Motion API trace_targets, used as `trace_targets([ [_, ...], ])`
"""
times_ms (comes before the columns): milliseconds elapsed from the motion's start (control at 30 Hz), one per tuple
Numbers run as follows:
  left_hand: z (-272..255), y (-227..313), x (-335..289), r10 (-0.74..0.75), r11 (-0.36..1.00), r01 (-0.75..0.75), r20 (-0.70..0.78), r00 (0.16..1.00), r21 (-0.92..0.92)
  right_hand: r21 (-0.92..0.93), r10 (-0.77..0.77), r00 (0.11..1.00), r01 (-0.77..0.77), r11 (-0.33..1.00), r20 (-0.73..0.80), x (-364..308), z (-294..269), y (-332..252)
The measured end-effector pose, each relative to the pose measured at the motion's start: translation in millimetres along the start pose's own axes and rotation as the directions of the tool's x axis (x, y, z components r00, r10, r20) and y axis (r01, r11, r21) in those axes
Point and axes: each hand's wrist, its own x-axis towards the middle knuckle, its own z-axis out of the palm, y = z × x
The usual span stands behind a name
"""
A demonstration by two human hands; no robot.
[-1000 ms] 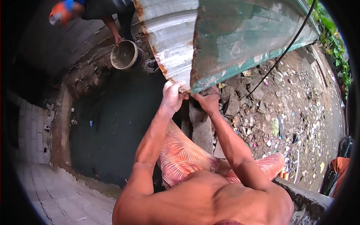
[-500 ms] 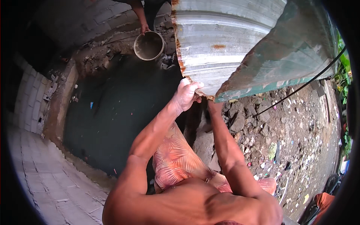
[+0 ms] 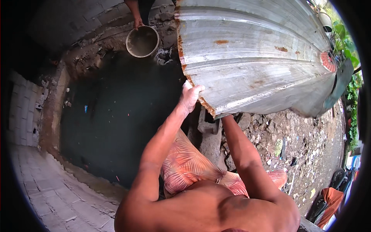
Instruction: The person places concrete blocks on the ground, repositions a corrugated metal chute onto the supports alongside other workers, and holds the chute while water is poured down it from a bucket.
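My left hand is closed on the rusty near-left edge of a corrugated metal sheet, thumb on top. The sheet is silvery with rust spots and spreads from the upper middle to the right. Its far-right end bends over and shows a dark green underside. My right forearm reaches under the near edge of the sheet, which hides the right hand and its fingers. Below the sheet, close to my right forearm, stands a grey hollow concrete block.
A pit of dark water lies left, bordered by grey block walls. Beyond it, another person's hand holds a round bucket by its rim. Rubble and litter cover the ground at right, with plants farther over.
The sheet's folded-over green part has swung back to the right, so more of the silvery face shows. Its near corner sits lower. My left hand keeps its hold.
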Motion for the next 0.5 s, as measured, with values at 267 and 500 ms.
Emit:
trace_targets([
  [267,-39.3,-40.2,-5.5,0.087,0.985,0.018,-0.588,0.804,0.171,0.425,0.230,0.971,-0.235,0.874,0.062,-0.4,-18.3,14.8],
  [500,-37.7,-137.3,-5.7,-0.202,0.979,0.204,-0.115,0.973,0.009,0.511,0.261,0.965,-0.238,0.826,0.028,6.6,-41.1,1.6],
])
